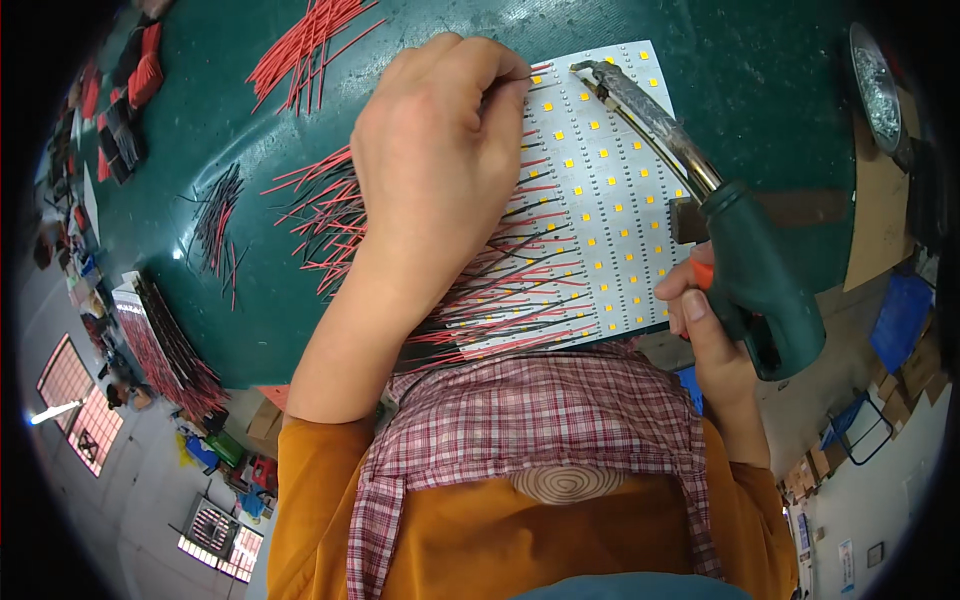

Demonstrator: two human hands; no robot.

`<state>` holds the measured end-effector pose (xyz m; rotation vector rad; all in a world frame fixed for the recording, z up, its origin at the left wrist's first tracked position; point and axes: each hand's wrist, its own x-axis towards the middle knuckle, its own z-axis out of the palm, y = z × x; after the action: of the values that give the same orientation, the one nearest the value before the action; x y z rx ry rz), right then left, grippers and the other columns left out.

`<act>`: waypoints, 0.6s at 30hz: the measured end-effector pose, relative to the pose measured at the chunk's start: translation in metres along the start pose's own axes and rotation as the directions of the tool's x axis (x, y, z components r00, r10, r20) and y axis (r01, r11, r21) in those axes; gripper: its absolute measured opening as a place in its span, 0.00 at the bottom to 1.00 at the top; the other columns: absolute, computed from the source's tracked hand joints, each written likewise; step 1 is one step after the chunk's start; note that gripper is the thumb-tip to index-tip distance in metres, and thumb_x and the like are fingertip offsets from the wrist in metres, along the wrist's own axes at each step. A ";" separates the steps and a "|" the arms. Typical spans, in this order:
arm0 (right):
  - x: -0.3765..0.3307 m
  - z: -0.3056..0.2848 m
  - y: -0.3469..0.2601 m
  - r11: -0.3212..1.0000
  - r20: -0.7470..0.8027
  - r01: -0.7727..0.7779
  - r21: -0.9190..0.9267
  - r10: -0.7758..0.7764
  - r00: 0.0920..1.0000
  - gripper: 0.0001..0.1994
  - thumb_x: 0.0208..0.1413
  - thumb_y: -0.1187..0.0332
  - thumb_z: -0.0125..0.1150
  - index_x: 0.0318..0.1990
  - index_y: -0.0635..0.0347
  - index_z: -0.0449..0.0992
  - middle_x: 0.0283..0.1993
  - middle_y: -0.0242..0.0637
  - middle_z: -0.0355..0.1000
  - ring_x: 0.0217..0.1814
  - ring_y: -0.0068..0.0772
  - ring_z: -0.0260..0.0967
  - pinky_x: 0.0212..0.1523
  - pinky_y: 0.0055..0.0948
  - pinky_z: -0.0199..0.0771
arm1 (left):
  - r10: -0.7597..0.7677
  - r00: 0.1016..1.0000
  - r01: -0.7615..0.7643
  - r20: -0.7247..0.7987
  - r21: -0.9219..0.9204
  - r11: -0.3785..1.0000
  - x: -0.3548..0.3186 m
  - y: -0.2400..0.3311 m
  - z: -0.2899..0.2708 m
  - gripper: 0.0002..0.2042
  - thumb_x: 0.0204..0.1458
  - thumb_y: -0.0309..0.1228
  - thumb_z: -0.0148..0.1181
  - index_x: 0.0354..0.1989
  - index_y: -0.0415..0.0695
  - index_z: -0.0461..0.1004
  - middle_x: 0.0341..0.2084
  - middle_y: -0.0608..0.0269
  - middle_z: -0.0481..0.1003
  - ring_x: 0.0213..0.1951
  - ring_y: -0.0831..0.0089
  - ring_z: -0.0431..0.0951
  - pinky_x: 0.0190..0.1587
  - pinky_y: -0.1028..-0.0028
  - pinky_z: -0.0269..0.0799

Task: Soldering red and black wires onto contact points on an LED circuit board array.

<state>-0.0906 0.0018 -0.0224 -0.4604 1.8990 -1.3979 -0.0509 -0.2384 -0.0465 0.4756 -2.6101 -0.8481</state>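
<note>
Two hands work over one white LED panel (600, 215) that lies on the green table (780, 90), right in front of the person's checked apron (540, 400). One soldering gun (700, 200) sits in the right hand (705, 330), whose fingers are wrapped tight around the dark green grip, with the thumb by the orange trigger. Its long axis runs on a slant, from the grip at the lower right up to the tip at the upper left. The tip points at the far edge of the panel and rests on or just above the board near its top corner; I cannot tell which.

The left hand (440, 150) lies over the panel's left side, fingers curled and pressed together at the tips, pinching what looks like a thin red wire (540, 70) close to the gun's tip. Many red and black leads (500, 290) fan out from the panel's left edge under the wrist, too many and too tangled to count. The yellow chips stand in neat rows across the board, also too many to count surely.

Three loose heaps of cut wire show on the table: one red bundle (310, 45) at the top, one mixed red heap (320, 215) beside the left hand, and one small black and red heap (220, 225) further left. One metal dish (875, 85) stands at the far right edge.
</note>
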 end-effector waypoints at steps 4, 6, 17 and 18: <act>-0.009 -0.003 -0.005 0.990 -0.028 -0.124 0.066 0.126 0.992 0.04 0.54 0.76 0.51 0.35 0.63 0.72 0.31 0.30 0.70 0.33 0.19 0.65 0.35 0.20 0.66 | -0.019 1.000 0.019 0.018 0.009 1.000 -0.006 0.005 0.003 0.02 0.43 0.19 0.59 0.26 0.37 0.73 0.21 0.61 0.72 0.25 0.69 0.71 0.30 0.75 0.68; -0.011 -0.004 -0.007 0.986 -0.014 -0.155 0.062 0.156 0.988 0.03 0.54 0.76 0.52 0.35 0.63 0.72 0.31 0.30 0.70 0.33 0.20 0.65 0.35 0.20 0.66 | -0.023 0.999 0.023 0.034 0.009 1.000 -0.008 0.008 0.004 0.02 0.43 0.20 0.59 0.26 0.37 0.73 0.21 0.61 0.73 0.26 0.69 0.71 0.30 0.74 0.68; -0.014 -0.003 -0.002 0.994 0.000 -0.056 -0.093 0.057 0.998 0.04 0.53 0.76 0.53 0.36 0.61 0.70 0.32 0.36 0.71 0.30 0.27 0.66 0.32 0.24 0.68 | -0.057 0.995 0.052 0.088 0.063 0.997 -0.005 0.012 0.006 0.02 0.41 0.22 0.60 0.25 0.38 0.74 0.22 0.61 0.74 0.27 0.66 0.71 0.32 0.72 0.68; -0.014 -0.003 -0.004 0.992 -0.019 -0.083 -0.095 0.081 0.997 0.03 0.52 0.79 0.54 0.33 0.62 0.73 0.31 0.34 0.72 0.32 0.30 0.70 0.34 0.25 0.70 | -0.052 0.995 0.046 0.086 0.071 0.996 -0.006 0.011 0.006 0.02 0.41 0.21 0.60 0.25 0.39 0.74 0.22 0.61 0.74 0.27 0.66 0.71 0.32 0.72 0.68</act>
<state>-0.0840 0.0118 -0.0136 -0.4138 1.9809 -1.2651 -0.0509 -0.2246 -0.0455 0.5350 -2.7257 -0.8146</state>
